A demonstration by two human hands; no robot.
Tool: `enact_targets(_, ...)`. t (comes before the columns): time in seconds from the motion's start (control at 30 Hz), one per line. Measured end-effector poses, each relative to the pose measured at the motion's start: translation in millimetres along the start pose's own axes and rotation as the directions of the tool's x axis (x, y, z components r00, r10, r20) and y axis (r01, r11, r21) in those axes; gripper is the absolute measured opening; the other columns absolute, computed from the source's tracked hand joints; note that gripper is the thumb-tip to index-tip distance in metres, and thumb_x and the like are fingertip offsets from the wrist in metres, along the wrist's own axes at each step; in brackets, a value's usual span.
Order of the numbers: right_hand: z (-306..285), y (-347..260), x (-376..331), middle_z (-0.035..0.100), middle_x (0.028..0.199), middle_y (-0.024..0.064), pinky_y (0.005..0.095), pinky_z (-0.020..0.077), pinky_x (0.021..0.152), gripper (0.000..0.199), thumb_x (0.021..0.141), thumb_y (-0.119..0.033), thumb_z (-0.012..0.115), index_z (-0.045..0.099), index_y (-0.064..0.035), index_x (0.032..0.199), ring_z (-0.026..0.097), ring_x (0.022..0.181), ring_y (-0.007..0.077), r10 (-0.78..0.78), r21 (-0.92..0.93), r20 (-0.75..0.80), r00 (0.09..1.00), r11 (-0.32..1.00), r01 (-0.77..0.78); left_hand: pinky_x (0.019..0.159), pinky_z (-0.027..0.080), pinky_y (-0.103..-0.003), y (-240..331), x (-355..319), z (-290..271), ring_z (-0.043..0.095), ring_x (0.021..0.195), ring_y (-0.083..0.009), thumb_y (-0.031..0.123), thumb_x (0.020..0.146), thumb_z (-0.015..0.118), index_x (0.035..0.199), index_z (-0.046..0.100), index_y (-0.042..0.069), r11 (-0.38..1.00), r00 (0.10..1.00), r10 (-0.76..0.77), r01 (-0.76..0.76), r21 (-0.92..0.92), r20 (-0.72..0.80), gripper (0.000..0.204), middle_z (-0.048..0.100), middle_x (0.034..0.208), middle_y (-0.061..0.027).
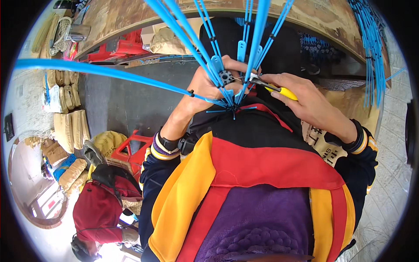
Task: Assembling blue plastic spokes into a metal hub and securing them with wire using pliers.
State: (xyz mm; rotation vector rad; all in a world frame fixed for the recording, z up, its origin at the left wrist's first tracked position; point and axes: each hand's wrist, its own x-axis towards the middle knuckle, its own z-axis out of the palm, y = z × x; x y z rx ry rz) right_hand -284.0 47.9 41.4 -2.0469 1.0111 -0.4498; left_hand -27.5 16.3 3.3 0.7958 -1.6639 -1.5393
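Observation:
My left hand [204, 85] is closed around a frame of long, thin blue rods [104, 72] that fan out from a gathered end in front of my body. Next to its fingers sits a round black notched hub [226, 77], and blue flat pieces with small holes stand among the rods. My right hand [307, 96] grips pliers with yellow handles [286, 93]. Their jaws reach in among the rods close to my left fingertips, at a small whitish piece; whether they bite on it I cannot tell. A thin wire seems to run there.
A worn wooden table [118, 13] curves across the far side. More blue rods [371, 52] hang over its right end. Red plastic crates [131, 150] stand at the left, near stacked brown paper packages [70, 131]. Another person in a dark red top [97, 212] is at the lower left.

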Motion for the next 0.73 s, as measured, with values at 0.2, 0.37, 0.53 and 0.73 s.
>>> enact_targets(0.2,-5,-17,-7,0.057,0.094,0.015,0.0401,0.0484,0.073,0.041,0.086,-0.004,0.061,0.057,-0.0069,0.127,0.059,0.086,0.0358,0.1,-0.128,0.016,0.995,0.987,-0.097,0.062,0.043,-0.025,3,1,3,0.055,0.07,-0.0111,0.005,0.071,0.077,0.105,0.071,0.0,0.998,0.999,-0.037,0.036,-0.045,-0.024,0.036,0.057,0.075,-0.0036)
enact_targets(0.37,-10,-16,-9,0.054,0.09,0.0151,0.0428,0.0473,0.07,0.046,0.083,-0.002,0.062,0.056,-0.0108,0.128,0.058,0.083,0.0355,0.074,-0.295,-0.094,0.993,0.95,-0.099,0.062,0.042,-0.025,2,5,9,0.054,0.069,-0.0112,0.005,0.069,0.078,0.104,0.071,0.001,0.983,0.988,-0.132,0.121,-0.14,-0.078,0.035,0.057,0.076,-0.0024)
enact_targets(0.53,5,-8,-5,0.055,0.094,0.0126,0.0418,0.0483,0.07,0.05,0.081,-0.002,0.064,0.055,-0.0114,0.13,0.058,0.082,0.0328,0.006,-0.267,-0.137,0.991,0.963,-0.042,0.062,0.042,-0.025,2,6,8,0.053,0.069,-0.0117,0.006,0.068,0.078,0.101,0.072,0.002,0.981,0.99,-0.126,0.115,-0.155,-0.065,0.034,0.059,0.08,-0.0027)
enact_targets(0.73,14,4,-1,0.056,0.104,0.0113,0.0379,0.05,0.075,0.055,0.081,-0.003,0.065,0.052,-0.0118,0.134,0.06,0.092,0.0299,-0.068,-0.502,-0.183,0.981,0.864,-0.034,0.066,0.043,-0.027,-1,11,7,0.053,0.072,-0.013,0.009,0.069,0.077,0.102,0.073,0.004,0.994,0.996,-0.085,0.082,-0.076,-0.037,0.034,0.06,0.08,-0.0045)
